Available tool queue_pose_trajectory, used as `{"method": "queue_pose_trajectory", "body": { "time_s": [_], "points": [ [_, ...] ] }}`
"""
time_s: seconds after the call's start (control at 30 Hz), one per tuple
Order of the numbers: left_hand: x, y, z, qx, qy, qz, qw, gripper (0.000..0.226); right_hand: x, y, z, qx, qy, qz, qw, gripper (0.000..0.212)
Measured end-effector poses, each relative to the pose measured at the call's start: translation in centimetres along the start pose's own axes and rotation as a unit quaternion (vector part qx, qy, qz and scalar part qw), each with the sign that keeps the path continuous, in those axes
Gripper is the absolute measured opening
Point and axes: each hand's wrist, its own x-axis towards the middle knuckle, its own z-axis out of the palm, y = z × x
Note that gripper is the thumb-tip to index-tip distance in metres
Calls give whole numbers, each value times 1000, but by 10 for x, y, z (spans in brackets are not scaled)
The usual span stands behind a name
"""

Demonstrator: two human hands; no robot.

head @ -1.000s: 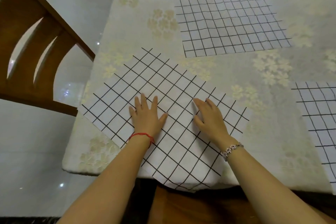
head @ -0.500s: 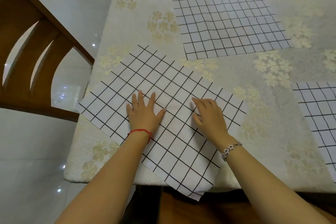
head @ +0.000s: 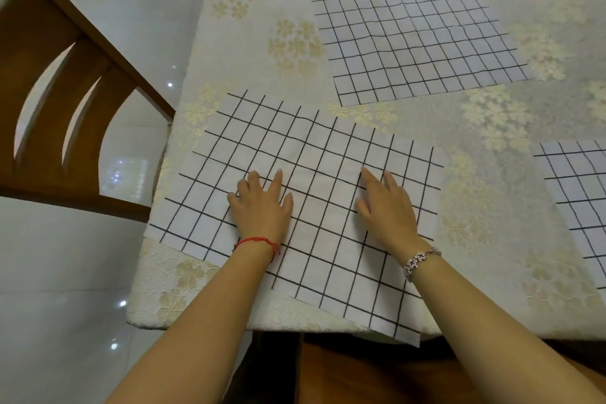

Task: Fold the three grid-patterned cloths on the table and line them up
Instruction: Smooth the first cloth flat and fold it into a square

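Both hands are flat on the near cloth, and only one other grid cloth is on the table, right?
No: the head view shows two others, the far cloth and the right cloth, partly out of frame. The left hand and right hand do lie flat on the near cloth.

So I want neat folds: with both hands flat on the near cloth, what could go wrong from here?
The near cloth lies skewed to the table, its near right corner hanging past the edge; a fold from here may come out uneven, or it could slip off. The left hand and right hand press only its middle, so the outer corners might shift or wrinkle.
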Motion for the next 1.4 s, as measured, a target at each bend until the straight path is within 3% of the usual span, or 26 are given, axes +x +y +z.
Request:
{"method": "queue_pose_trajectory", "body": {
  "time_s": [0.27,0.37,0.57,0.83,0.97,1.4],
  "points": [
    [-13,-4,7,13,-8,50,999,53,15,9,-1,21,-9,-9,1000,57],
    [-19,-7,10,-2,-15,94,995,53,13,8,-4,57,1,-10,998,58],
    [-25,-14,12,-70,-37,92,993,55,-4,26,-3,121,18,-20,992,57],
    [-15,-27,3,-112,-5,112,987,57,-16,44,-10,73,4,-27,997,59],
    [-10,-35,9,-94,-15,126,987,48,-16,52,-2,46,6,-32,998,46],
    [-18,-36,20,-158,141,129,969,14,-20,54,16,17,165,-72,984,18]
  ]
}}
